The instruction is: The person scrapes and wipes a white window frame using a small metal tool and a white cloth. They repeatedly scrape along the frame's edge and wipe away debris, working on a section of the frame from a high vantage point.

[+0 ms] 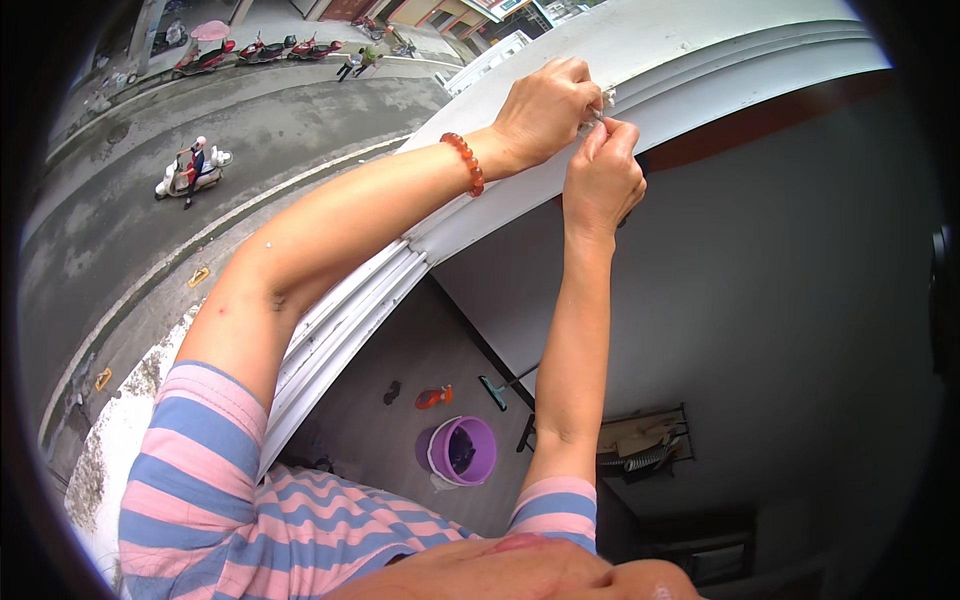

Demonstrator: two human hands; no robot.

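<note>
Both hands are raised together against the white window frame (700,60), near its grooved track. My left hand (545,110) has its fingers closed in a pinch, and an orange bead bracelet (464,165) circles that wrist. Just below and to the right, my right hand (604,180) is pinched as well, its thumb and forefinger almost meeting the left fingertips. A small whitish scrap (597,114) shows between the fingertips; it is too small to tell its kind. Pale crumbs or bits lie on the frame beside them.
Indoors below stand a purple bucket (480,455) with something dark in it, an orange spray bottle (434,398), a squeegee (494,393) and a rack (645,445). Outside, past the sill, lies a street far below with a scooter rider (196,172) and parked scooters (260,51).
</note>
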